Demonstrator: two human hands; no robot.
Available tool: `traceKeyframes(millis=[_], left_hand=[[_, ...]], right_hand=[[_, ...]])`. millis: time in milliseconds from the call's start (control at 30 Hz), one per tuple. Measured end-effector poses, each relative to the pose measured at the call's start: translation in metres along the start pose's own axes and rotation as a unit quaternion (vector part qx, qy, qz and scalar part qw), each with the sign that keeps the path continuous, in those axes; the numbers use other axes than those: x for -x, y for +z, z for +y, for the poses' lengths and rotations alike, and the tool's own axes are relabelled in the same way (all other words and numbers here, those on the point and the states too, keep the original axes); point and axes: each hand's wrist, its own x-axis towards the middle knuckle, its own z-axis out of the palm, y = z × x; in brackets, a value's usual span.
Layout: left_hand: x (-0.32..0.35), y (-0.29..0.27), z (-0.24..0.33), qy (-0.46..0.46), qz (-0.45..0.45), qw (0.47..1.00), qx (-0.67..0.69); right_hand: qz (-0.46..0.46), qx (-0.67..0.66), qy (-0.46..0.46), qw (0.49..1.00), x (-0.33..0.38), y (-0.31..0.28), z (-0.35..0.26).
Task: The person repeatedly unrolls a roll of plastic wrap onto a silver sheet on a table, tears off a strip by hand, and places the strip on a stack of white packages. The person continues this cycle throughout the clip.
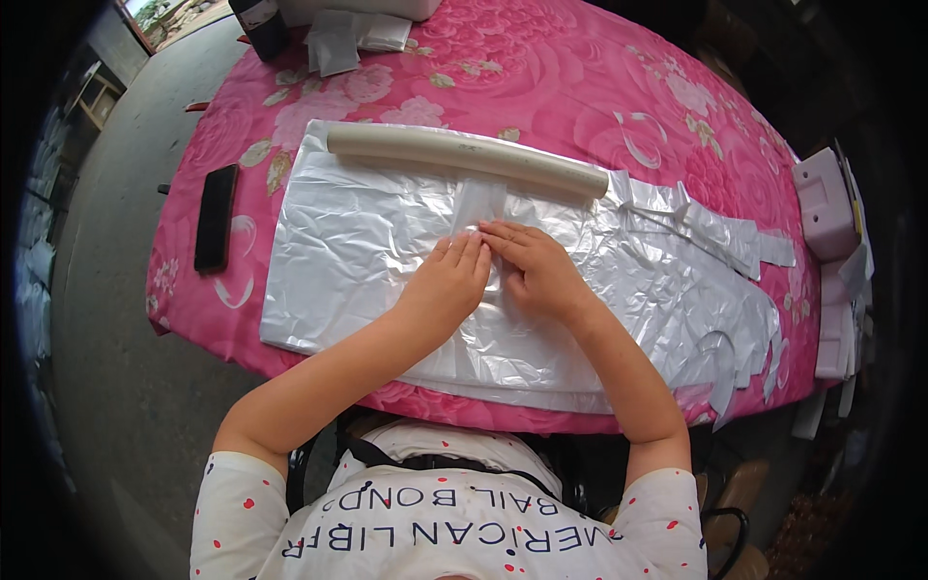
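While both hands lay side by side, the left hand (449, 285) and right hand (536, 266) pressed flat, fingers together, on the clear plastic sheet (367, 242), which covered the pink flowered tablecloth (541, 77) below a pale tube (464, 155).

I see thin, glossy, crinkled translucent plastic sheeting (367, 251) under my left hand (447, 285) and right hand (536, 271). The pale tube (464, 155) above it looks smooth and matt, like plastic or card. The counter (541, 77) wears a pink floral cloth with a slight sheen; the black slab (216, 217) looks matt.
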Motion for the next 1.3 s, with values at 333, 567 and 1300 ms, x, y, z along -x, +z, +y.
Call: traceKeyframes(millis=[333,567,1300], left_hand=[[0.038,-0.002,0.007,0.036,0.053,0.993,0.101],[0.082,-0.008,0.001,0.093,0.085,0.975,0.186],[0.035,-0.010,-0.010,-0.337,-0.005,0.785,0.520]], right_hand=[[0.021,0.070,-0.105,0.992,0.019,0.008,-0.012],[0.009,0.067,-0.122,0.990,0.063,0.023,-0.041],[-0.173,-0.161,0.404,0.884,-0.013,-0.002,-0.031]])
